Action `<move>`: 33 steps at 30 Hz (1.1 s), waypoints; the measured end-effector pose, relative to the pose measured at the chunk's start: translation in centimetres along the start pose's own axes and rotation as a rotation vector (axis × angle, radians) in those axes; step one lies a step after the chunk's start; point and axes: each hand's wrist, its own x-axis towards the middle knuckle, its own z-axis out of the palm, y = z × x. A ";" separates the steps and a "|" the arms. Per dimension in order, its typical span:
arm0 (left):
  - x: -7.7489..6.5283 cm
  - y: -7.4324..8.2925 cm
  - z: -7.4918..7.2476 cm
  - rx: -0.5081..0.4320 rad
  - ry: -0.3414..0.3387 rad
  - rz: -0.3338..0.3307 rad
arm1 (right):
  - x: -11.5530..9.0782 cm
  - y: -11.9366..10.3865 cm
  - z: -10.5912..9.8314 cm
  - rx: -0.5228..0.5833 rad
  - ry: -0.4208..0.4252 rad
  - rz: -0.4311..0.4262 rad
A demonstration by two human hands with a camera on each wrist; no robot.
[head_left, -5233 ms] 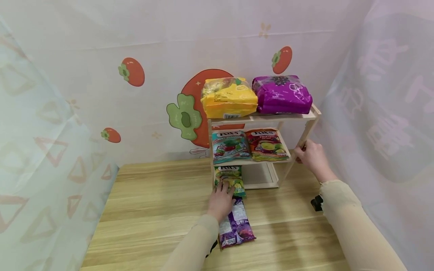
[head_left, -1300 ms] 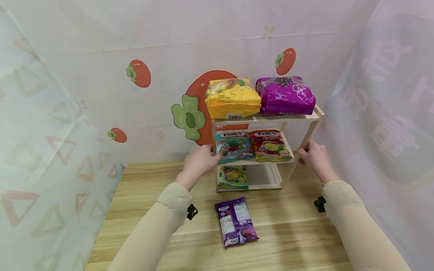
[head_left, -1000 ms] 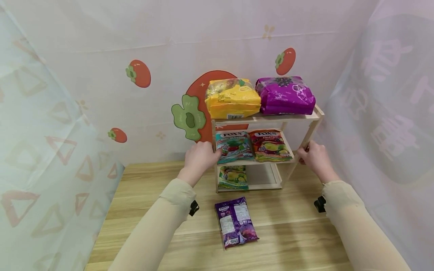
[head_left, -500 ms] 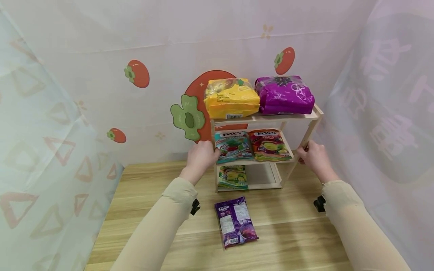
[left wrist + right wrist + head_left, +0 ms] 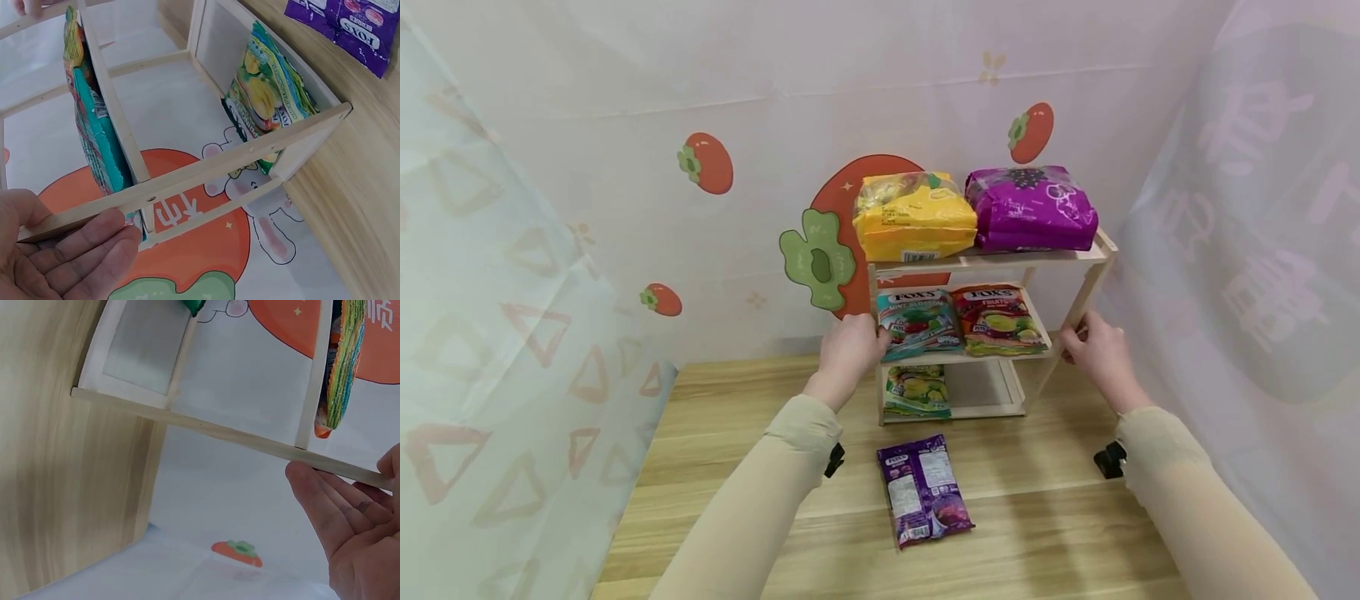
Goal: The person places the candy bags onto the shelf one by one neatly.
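A small three-tier wooden shelf (image 5: 976, 387) stands on the table, a hand on either side of it. My left hand (image 5: 848, 348) grips the left front post (image 5: 206, 177) between thumb and fingers, level with the middle tier. On the other side my right hand (image 5: 1097, 350) pinches the right front post (image 5: 231, 436) at about the same height. The middle tier carries a teal candy bag (image 5: 917, 325) and a red candy bag (image 5: 997, 321). A green candy bag (image 5: 917, 392) leans at the left of the bottom tier. Flat in front lies a purple candy bag (image 5: 925, 492).
On the top tier sit a bulky yellow packet (image 5: 915, 221) and a bulky purple packet (image 5: 1032, 212). A printed cloth backdrop (image 5: 760, 167) rises behind and at both sides of the wooden table (image 5: 737, 417).
My left hand has left the green candy bag on the bottom tier and moved up and left to grip the left post. The right hand keeps its hold on the right post.
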 end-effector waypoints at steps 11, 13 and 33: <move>0.2 -0.1 0.3 0.008 0.008 0.021 | -2.9 2.9 2.8 -0.129 -0.006 0.000; 0.2 0.0 0.3 0.005 0.013 0.025 | -3.5 3.4 3.7 -0.139 -0.039 0.025; 0.0 0.0 0.2 0.016 0.020 0.023 | -9.3 2.4 13.5 0.335 -0.494 0.393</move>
